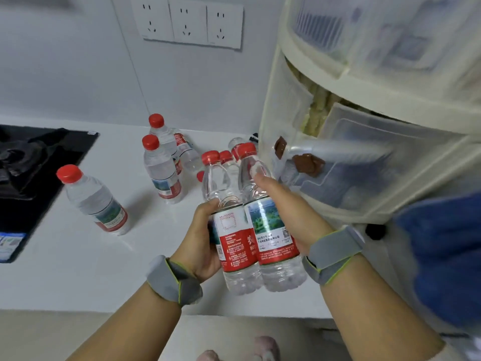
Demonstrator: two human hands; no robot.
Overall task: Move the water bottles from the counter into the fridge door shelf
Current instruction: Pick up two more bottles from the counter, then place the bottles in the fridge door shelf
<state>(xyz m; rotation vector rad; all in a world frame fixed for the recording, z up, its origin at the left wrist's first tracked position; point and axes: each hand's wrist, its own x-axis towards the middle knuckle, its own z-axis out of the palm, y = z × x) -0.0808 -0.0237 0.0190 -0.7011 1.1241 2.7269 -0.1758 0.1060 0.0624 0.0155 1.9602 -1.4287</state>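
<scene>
1. I am carrying two water bottles off the tabletop (78, 256) at once — the pick-up looks done and the transfer toward the fridge door shelf (364, 194) is the step in hand.
2. My left hand (201, 241) is wrapping its fingers around the left bottle (234, 238), and my right hand (279, 201) is curling around the right bottle (273, 230); the two bottles are pressing side by side above the tabletop's near edge.
3. Both held bottles are standing nearly upright, long axes running vertical with a slight lean away from me, red caps pointing up and toward the back wall.
4. The next move, as I judge it, is calling for a swing to the right and a lift over the shelf's front lip, keeping the caps up — the shelf looks partly filled, so finding room may be awkward.
5. More bottles (162, 170) are waiting toward the back edge, one (96, 201) nearer the left.
</scene>
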